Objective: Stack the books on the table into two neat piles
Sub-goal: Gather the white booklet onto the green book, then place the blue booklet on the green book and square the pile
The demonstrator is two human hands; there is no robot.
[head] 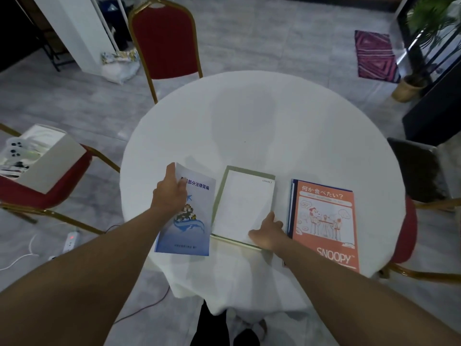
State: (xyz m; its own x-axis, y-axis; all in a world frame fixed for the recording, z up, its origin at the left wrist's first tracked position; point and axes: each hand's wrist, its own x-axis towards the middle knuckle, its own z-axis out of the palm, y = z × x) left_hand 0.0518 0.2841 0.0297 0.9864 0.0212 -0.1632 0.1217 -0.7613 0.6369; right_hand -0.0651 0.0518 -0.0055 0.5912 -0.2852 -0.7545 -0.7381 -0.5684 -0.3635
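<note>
The blue booklet point(192, 231) is being gripped at its far left corner by the left hand point(172, 193), fingers curled round the edge, at the near left of the round white-clothed table point(262, 121). Just beside it, a white book point(243, 203) is lying on a green-edged book point(219, 196). Its near right corner is being touched by the right hand point(270, 232), palm down, fingers fairly straight, thumb spread. Farther right, an orange Snoopy notebook point(324, 221) is being borne by a blue book point(290, 211) beneath. A red chair point(164, 38) is standing beyond the table.
</note>
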